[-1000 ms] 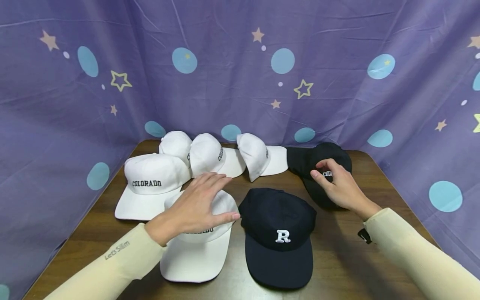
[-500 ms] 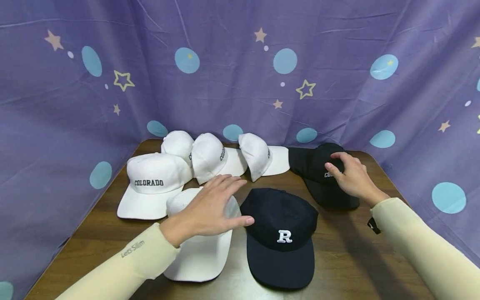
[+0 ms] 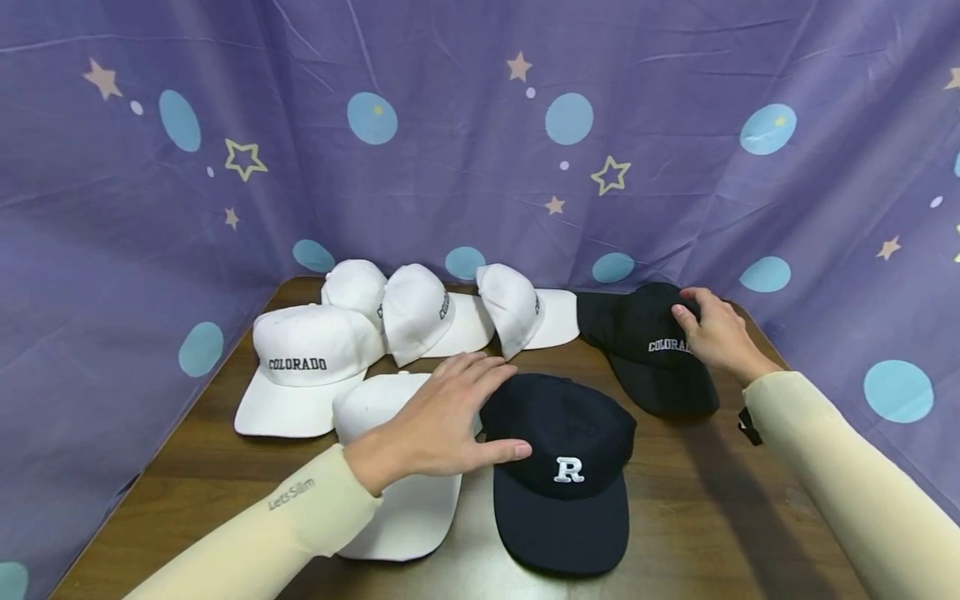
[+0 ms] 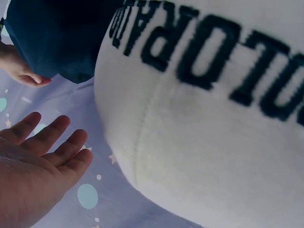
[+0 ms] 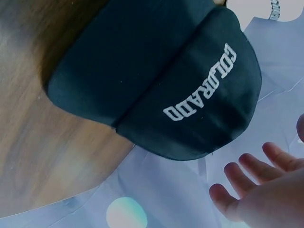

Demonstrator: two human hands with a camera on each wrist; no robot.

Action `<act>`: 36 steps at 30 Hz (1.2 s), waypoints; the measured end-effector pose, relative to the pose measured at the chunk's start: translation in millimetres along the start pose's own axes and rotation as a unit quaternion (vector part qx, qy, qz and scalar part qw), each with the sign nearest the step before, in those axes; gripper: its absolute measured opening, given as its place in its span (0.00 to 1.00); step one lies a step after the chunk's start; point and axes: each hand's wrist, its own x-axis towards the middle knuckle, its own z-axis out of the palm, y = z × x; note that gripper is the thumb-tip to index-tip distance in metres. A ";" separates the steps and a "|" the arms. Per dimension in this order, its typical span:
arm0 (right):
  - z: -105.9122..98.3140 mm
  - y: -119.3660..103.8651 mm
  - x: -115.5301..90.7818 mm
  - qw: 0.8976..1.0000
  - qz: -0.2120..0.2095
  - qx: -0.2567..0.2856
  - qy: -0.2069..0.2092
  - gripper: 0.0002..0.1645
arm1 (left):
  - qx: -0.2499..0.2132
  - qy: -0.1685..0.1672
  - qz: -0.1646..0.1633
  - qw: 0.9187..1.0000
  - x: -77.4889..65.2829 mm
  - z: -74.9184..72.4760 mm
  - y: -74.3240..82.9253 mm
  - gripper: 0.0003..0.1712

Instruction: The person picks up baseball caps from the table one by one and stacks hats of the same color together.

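My left hand [image 3: 442, 417], fingers extended, hovers over the front white cap [image 3: 405, 525], its thumb reaching across to the navy cap [image 3: 562, 450] with a white R. That white cap [image 4: 199, 156] fills much of the left wrist view, its COLORADO lettering upside down, and the palm is apart from it. At the back right, my right hand [image 3: 720, 333] is beside the crown of a black COLORADO cap [image 3: 663, 383]. In the right wrist view the relaxed fingers [image 5: 237, 178] lie away from this black cap [image 5: 190, 85]. Neither hand holds anything.
A white COLORADO cap [image 3: 300, 367] sits at the left. Behind it stand more white caps [image 3: 416, 312], one [image 3: 517, 308] with its brim pointing right. A dark brim [image 3: 596, 317] lies beside the black cap. Purple curtain [image 3: 480, 167] surrounds the wooden table [image 3: 712, 517].
My left hand has moved right from above the white cap toward the navy cap. My right hand has shifted right across the black cap to its side, uncovering more lettering.
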 end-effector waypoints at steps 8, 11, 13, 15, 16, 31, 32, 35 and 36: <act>-3.6 3.5 16.7 0.997 0.019 -0.018 -0.075 0.37 | 0.001 -0.001 0.006 1.000 2.8 0.2 4.9 0.55; -2.4 4.0 24.7 0.995 0.023 -0.027 -0.093 0.38 | 0.002 0.001 0.007 1.000 2.9 0.7 4.4 0.56; -0.9 3.9 29.4 0.994 0.028 -0.029 -0.101 0.39 | 0.003 0.002 0.007 1.000 3.1 1.0 3.8 0.56; 1.4 3.4 32.9 0.993 0.036 -0.030 -0.106 0.41 | 0.005 0.002 0.006 1.000 3.1 1.3 3.2 0.55; 2.7 3.4 34.3 0.993 0.041 -0.032 -0.109 0.41 | 0.007 0.002 0.007 1.000 3.0 1.4 3.1 0.55; 9.5 15.3 37.9 0.988 0.068 -0.099 -0.101 0.50 | 0.009 -0.003 0.006 1.000 3.2 1.5 3.3 0.56; 9.3 15.3 37.9 0.988 0.069 -0.099 -0.100 0.50 | 0.009 -0.003 0.006 1.000 3.1 1.7 3.1 0.56; 8.5 16.1 37.6 0.987 0.073 -0.097 -0.107 0.50 | 0.011 -0.003 0.005 1.000 3.0 1.9 2.5 0.56; 8.1 16.5 37.4 0.986 0.075 -0.097 -0.112 0.51 | 0.012 -0.003 0.004 1.000 2.9 2.0 2.2 0.56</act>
